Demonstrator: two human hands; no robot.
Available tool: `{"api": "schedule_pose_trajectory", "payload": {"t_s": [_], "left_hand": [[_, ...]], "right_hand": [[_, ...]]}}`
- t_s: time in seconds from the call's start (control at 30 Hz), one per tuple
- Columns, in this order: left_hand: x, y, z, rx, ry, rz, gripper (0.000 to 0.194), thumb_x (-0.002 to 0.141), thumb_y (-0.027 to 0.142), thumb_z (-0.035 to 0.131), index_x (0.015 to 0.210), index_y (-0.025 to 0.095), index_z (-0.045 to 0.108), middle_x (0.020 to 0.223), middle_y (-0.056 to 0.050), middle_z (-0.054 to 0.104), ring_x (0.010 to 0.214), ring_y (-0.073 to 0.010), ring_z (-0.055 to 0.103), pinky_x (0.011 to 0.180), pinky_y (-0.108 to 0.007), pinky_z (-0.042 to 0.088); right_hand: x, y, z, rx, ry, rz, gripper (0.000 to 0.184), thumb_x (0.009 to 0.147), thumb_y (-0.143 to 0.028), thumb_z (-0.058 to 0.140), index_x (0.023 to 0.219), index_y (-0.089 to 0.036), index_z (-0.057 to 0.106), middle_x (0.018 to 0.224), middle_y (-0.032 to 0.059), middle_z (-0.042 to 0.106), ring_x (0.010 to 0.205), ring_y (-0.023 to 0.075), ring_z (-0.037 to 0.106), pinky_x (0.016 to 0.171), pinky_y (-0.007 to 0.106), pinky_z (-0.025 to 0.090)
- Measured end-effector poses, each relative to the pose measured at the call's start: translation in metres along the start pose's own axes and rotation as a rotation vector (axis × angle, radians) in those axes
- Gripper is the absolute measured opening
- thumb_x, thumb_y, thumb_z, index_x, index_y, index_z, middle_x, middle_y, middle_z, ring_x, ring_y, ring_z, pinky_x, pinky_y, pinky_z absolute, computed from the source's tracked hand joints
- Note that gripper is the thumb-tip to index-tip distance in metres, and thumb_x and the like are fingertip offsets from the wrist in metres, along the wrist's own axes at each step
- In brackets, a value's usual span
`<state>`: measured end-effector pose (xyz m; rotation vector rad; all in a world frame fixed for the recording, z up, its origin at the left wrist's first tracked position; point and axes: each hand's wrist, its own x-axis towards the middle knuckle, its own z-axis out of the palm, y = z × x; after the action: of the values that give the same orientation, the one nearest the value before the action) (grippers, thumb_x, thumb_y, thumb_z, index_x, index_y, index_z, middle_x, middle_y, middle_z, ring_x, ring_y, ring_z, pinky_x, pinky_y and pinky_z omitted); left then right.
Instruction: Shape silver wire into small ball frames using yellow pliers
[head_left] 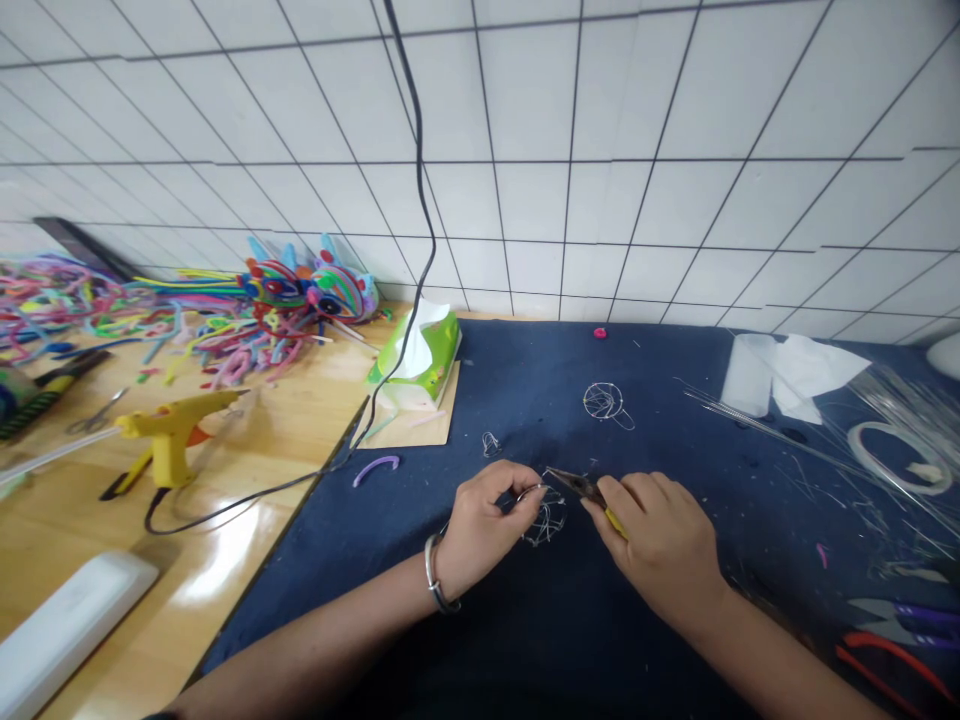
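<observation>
**Two hands bend a little wire web**

We see the left hand (pixel 480 525) closed in a pinch on the small round web of thin silver wire (pixel 546 518). The grip of its fingertips holds the wire at the web's left edge. A silver bangle (pixel 435 580) sits on that wrist.

The right hand (pixel 664 545) is curled tight around the small pliers with yellow handles (pixel 589 492). The dark tips of the pliers point left and meet the wire just above the web. We cannot tell if the tips are pinching the wire.

The web lies low on the dark blue cloth (pixel 570 640) that covers the counter, between the two hands.

A bit farther back on the cloth we see a second round wire web (pixel 604 402) and a tiny wire coil (pixel 490 443). A purple curved fuzzy stick (pixel 375 468) lies to the left. White paper sheets (pixel 787 375) lie far to the right, near a bunch of thin straight wires (pixel 757 425).

On the bare wooden counter (pixel 225 560) at the left stands a yellow glue gun (pixel 174 432). A green and white tissue pack (pixel 420 355) sits by the cloth's edge. A big heap of bright fuzzy sticks (pixel 187 310) is at the back, by the white tiled wall (pixel 600 150).
</observation>
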<state>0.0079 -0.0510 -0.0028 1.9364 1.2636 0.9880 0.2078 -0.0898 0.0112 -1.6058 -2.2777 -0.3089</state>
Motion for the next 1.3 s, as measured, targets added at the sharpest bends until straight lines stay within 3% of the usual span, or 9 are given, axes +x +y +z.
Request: {"api": "schedule_pose_trajectory", "payload": {"t_s": [0.67,1.03,1.3], "left_hand": [[0.001,-0.007,0.003,0.028,-0.021,0.033,0.006,0.077,0.015,0.055,0.073,0.016,0.059,0.069,0.0,0.057,0.064,-0.0109,0.053,0.062,-0.023,0.042],[0.003,-0.008,0.001,-0.277,-0.168,-0.185,0.009,0.08,0.022,0.054,0.079,0.014,0.058,0.071,-0.001,0.057,0.062,-0.0092,0.05,0.058,-0.021,0.043],[0.007,-0.01,-0.003,-0.369,-0.192,-0.224,0.011,0.08,0.024,0.055,0.081,0.014,0.058,0.071,-0.001,0.055,0.06,-0.0087,0.049,0.056,-0.02,0.043]], "right_hand": [[0.002,0.0,0.004,0.167,-0.055,0.074,0.019,0.085,-0.031,0.048,0.088,-0.018,0.061,0.072,0.0036,0.054,0.069,0.0146,0.048,0.066,0.028,0.035],[0.002,0.004,0.005,0.2,-0.059,0.059,0.019,0.084,-0.031,0.048,0.087,-0.017,0.061,0.072,0.004,0.054,0.07,0.0147,0.049,0.067,0.028,0.036],[0.005,0.018,0.004,0.212,0.017,-0.032,0.017,0.082,-0.031,0.051,0.088,-0.018,0.061,0.077,0.0049,0.057,0.074,0.0161,0.052,0.07,0.03,0.038]]}}
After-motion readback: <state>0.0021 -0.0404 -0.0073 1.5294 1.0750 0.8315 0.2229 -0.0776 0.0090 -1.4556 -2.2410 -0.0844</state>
